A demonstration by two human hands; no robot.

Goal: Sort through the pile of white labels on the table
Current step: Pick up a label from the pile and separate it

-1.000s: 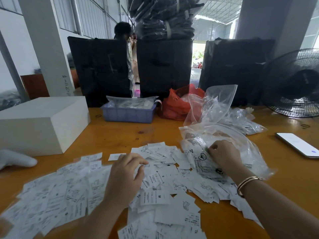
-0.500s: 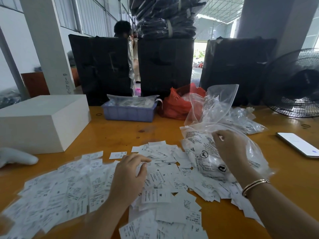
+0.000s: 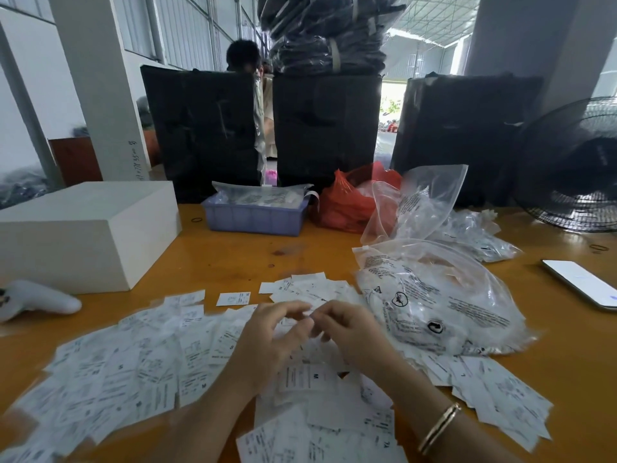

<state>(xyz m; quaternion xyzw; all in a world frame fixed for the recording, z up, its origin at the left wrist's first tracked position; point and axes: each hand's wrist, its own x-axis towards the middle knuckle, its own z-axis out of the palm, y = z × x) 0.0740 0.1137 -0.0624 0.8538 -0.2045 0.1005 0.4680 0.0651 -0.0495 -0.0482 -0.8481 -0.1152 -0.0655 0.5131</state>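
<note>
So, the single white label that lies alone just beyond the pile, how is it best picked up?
Come from above onto the lone label. It lies flat on the table, apart from the pile of labels, so a pinch probably finds no raised edge. Likely best: press a fingertip on it, slide it toward you, then take the lifted near edge in a thumb-and-finger grip.

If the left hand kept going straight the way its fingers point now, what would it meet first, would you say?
The left hand points right and slightly away, so it would most likely meet the right hand first; their fingertips look nearly touching above the white labels, though motion blur hides the exact gap.
</note>
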